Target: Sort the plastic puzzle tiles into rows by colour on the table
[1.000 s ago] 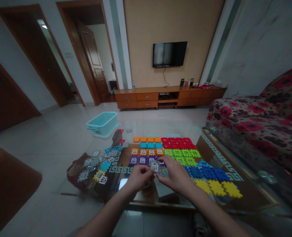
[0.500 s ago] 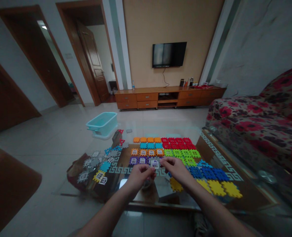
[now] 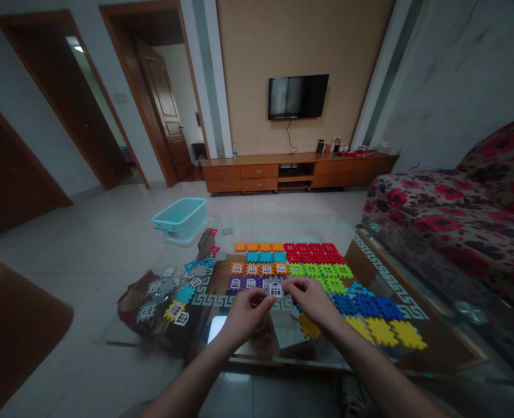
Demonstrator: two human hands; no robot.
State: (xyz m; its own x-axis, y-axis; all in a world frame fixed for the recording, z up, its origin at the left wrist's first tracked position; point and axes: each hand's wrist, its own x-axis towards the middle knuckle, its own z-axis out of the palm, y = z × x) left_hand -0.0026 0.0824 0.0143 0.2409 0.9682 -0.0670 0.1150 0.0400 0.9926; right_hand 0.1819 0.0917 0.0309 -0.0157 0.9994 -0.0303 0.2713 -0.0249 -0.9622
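A grey interlocking tile with a white window insert (image 3: 275, 289) is held up above the glass table, between my two hands. My right hand (image 3: 312, 299) pinches its right edge with thumb and index finger. At the tile's lower left, the thumb and curled fingers of my left hand (image 3: 247, 314) close on its edge. Just behind it lie purple window tiles (image 3: 251, 283), with a row of orange window tiles (image 3: 252, 269) beyond. Lime green tiles (image 3: 335, 285) and blue tiles (image 3: 367, 304) are near my right hand. Part of a yellow tile (image 3: 309, 326) shows beside my right wrist.
Loose grey tiles (image 3: 167, 286) and window pieces are scattered on the glass table's left side. Red tiles (image 3: 313, 252) and plain orange tiles (image 3: 265, 247) form rows at the back. A turquoise bin (image 3: 181, 216) stands on the floor beyond. A floral sofa (image 3: 448, 203) is at the right.
The grey window tile has shifted slightly right. My left hand has moved a little right, and its fingers have spread slightly from the thumb. My right hand is nearly still.
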